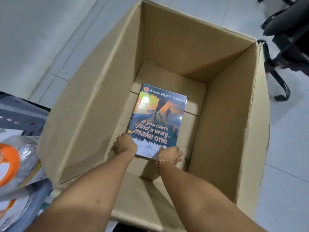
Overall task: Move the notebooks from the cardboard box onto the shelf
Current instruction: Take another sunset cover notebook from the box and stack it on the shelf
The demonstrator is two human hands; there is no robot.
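Hands (148, 150) grip notebook (157, 119) deep in cardboard box (93, 101), fingertips hidden beneath.

Even, cool overhead light on a pale floor (33, 39). The inner walls of the cardboard box (175, 47) shade darker toward its bottom, and the forearms cast soft shadows on the near flap. Small white glints mark the glossy notebook (157, 118) cover near its top left and right edges. Wide-angle bending curves the box rim; the wrapped bundle (15, 164) at the left edge is blurred.
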